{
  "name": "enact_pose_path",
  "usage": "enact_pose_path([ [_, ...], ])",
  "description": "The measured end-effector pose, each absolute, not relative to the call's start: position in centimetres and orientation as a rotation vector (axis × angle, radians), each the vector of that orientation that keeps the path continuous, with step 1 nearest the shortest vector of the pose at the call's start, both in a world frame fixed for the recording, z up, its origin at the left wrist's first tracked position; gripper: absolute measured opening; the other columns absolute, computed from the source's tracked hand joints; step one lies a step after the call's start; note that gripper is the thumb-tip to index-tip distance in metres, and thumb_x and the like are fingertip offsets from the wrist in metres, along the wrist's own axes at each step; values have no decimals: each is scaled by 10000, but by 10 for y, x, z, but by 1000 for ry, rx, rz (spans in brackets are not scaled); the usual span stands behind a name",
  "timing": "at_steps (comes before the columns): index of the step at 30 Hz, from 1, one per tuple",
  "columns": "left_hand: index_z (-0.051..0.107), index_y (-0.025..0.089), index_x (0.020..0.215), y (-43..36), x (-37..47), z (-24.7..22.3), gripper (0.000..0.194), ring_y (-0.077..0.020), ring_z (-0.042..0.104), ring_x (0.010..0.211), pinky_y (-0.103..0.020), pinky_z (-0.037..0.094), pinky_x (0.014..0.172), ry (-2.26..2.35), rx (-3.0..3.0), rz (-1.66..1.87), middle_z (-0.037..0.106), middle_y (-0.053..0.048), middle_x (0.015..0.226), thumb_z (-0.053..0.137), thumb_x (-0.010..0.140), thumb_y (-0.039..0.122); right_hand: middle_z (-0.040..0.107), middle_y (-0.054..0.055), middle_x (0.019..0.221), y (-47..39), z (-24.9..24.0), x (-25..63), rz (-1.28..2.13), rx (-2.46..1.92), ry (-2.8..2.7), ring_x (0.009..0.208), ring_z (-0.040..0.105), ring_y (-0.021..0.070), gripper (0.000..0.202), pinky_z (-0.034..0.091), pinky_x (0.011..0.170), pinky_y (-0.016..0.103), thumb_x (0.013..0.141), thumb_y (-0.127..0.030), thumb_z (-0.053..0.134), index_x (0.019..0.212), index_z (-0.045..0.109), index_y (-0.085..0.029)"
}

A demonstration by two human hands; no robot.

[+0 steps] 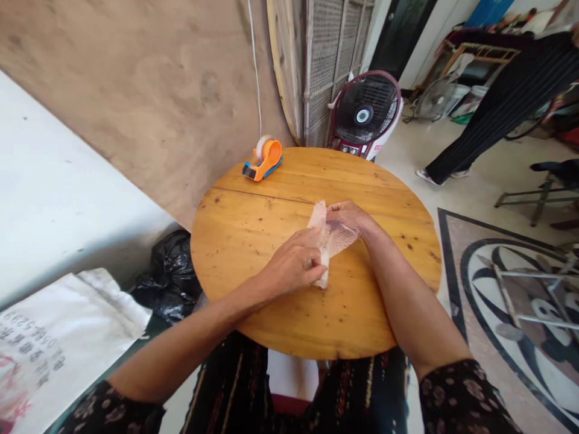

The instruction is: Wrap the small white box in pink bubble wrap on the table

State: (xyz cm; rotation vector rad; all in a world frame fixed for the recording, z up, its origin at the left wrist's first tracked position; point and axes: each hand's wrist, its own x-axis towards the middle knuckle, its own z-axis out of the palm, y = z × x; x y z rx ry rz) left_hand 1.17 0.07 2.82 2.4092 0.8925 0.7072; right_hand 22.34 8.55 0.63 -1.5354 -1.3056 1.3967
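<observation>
On the table (253, 223), the translucent wrap (319, 216) looks only partly folded, one flap (342, 239) spread sideways, the left hand (289, 265)'s curled fingers closed on its near part, the right hand (350, 218)'s fingers pinching its far part.

White sack (76, 337): printed Chinese characters run slantwise across it in dark ink, too blurred to read with certainty. One row holds a number with a hyphen; its last digits look like 5299, and the group ahead of the hyphen looks like 0586, though the third digit is unsure. Electric fan (363, 116): a small red label (379, 147) on its white housing carries marks too small to read.
</observation>
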Motion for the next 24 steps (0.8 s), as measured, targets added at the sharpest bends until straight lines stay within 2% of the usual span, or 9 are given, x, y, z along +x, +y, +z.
enact_pose_path([
  [5,550,185,577,16,15,30,217,-258,539,1227,-354,491,945,752,2415,526,686,-74,906,625,778,158,517,-54,417,82,7,219,1375,-1518,-1212,370,446,81,228,326,379,205,532,-282,729,490,524,-191],
  [8,528,187,554,21,17,29,246,-249,560,1181,-351,473,959,700,2428,509,668,-59,824,629,776,154,522,-53,420,82,9,218,1377,-1527,-1211,376,440,81,261,323,372,199,526,-324,750,498,528,-189],
  [14,542,181,566,25,17,31,230,-205,602,938,-324,483,872,656,2473,496,637,-55,859,626,780,172,518,-35,449,83,9,217,1383,-1489,-1222,404,424,85,359,329,392,214,629,-460,731,509,529,-189],
  [19,567,176,592,31,18,37,197,-176,579,883,-289,468,845,618,2471,399,601,-39,856,621,781,167,481,-37,442,84,10,218,1329,-1504,-1271,404,397,83,424,309,398,221,685,-533,691,512,505,-193],
  [24,572,163,625,36,17,38,203,-177,557,897,-291,442,865,575,2412,292,563,-40,856,595,821,210,480,-39,451,85,9,219,1284,-1555,-1309,401,413,91,401,307,394,227,738,-513,652,540,512,-195],
])
